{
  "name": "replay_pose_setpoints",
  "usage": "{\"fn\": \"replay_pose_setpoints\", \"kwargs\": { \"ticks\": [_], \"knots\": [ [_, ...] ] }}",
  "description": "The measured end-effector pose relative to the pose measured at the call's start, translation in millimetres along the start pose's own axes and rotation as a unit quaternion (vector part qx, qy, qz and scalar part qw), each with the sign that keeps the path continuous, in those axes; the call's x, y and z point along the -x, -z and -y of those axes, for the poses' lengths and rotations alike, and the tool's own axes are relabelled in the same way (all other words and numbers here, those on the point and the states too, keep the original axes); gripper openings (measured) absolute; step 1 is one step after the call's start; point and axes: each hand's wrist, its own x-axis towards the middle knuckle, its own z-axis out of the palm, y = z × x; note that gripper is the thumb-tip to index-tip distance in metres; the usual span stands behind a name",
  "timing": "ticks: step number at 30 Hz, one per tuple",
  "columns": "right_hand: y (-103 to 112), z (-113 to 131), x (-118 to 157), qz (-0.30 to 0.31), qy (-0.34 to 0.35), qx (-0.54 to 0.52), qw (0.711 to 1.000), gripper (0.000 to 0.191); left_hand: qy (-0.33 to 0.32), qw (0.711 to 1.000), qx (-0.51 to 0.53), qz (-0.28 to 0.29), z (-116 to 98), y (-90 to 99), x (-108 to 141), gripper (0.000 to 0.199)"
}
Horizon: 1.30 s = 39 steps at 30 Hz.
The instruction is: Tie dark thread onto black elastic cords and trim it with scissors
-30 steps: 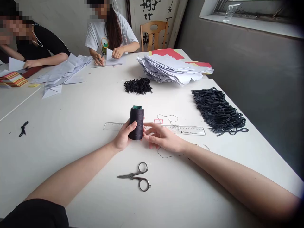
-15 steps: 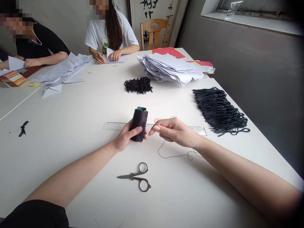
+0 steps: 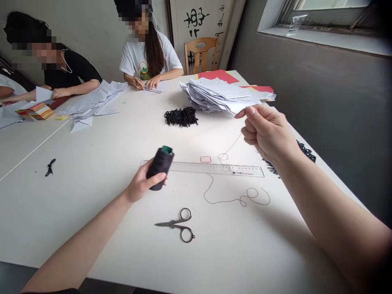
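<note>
Your hands work over a long white table [image 3: 245,249], well apart from each other. Your left hand [image 3: 142,183], at about eleven o'clock, is closed around a tilted spool of dark thread [image 3: 160,168], just beside the ruler's left end. Your right hand [image 3: 266,132], raised at about two o'clock, pinches a fine dark thread [image 3: 234,145] between thumb and forefinger, its other fingers curled; the thread drops to the table and lies in loops across and below the ruler. At twelve o'clock sits a tall stack of white paper [image 3: 220,96] on red card [image 3: 219,75]. Two co-workers sit at the far end: a person in a white T-shirt [image 3: 143,61] at eleven o'clock, and a person in a black shirt [image 3: 73,73] at ten, beside loose paper sheets [image 3: 94,102]. A steel ruler [image 3: 214,168] lies ahead of you, a bundle of black elastic loops [image 3: 180,117] beyond it. Small scissors [image 3: 177,225] rest closed at six o'clock.
</note>
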Motion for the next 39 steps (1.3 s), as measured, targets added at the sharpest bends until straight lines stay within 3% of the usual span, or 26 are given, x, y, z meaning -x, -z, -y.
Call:
{"fn": "replay_pose_setpoints", "kwargs": {
  "ticks": [4,6,8,10,12,13,15,17,19,22,23,26,29,31,34,39],
  "knots": [
    [18,-7,-9,-0.065,0.034,0.037,0.997,0.027,-0.047,0.976,0.056,-0.203,1,29.9,12,0.041],
    [23,-18,-10,-0.059,0.024,0.160,0.985,0.029,-0.069,0.942,0.099,-0.312,4,43.1,10,0.038],
    [22,-28,-7,-0.013,0.003,0.316,0.949,0.026,-0.075,0.917,0.127,-0.370,8,50.3,5,0.035],
    [12,-31,-2,0.061,-0.009,0.439,0.897,0.018,-0.076,0.916,0.142,-0.368,10,48.6,0,0.036],
    [-10,-25,3,0.137,-0.009,0.499,0.856,0.026,-0.077,0.931,0.136,-0.330,8,38.8,0,0.038],
    [-24,-20,5,0.180,-0.010,0.496,0.849,0.033,-0.076,0.942,0.117,-0.305,6,32.3,1,0.038],
    [-56,-8,10,0.264,-0.048,0.391,0.880,0.048,-0.080,0.965,0.037,-0.247,-4,18.8,8,0.039],
    [-87,-3,16,0.360,-0.104,0.216,0.901,0.068,-0.109,0.970,-0.087,-0.200,-16,7.8,18,0.041],
    [-108,-6,24,0.464,-0.143,0.082,0.870,0.075,-0.165,0.943,-0.224,-0.185,-26,0.9,26,0.046],
    [-118,-16,35,0.523,-0.160,0.026,0.837,0.043,-0.239,0.878,-0.365,-0.199,-28,-0.8,29,0.048],
    [-117,-17,37,0.515,-0.154,0.042,0.843,0.035,-0.249,0.862,-0.390,-0.207,-25,1.0,27,0.046],
    [-104,-11,35,0.437,-0.120,0.097,0.886,0.051,-0.253,0.835,-0.432,-0.227,-7,11.4,18,0.042],
    [-85,2,24,0.355,-0.094,0.095,0.925,0.050,-0.263,0.823,-0.459,-0.209,9,22.8,9,0.038],
    [-72,9,15,0.296,-0.080,0.107,0.946,0.049,-0.264,0.829,-0.455,-0.190,15,27.3,6,0.036],
    [-54,16,5,0.203,-0.050,0.135,0.969,0.048,-0.236,0.860,-0.406,-0.200,19,29.6,6,0.041],
    [-22,33,-3,0.062,0.090,0.109,0.988,0.048,-0.166,0.895,-0.346,-0.227,21,36.8,6,0.045]
  ]
}}
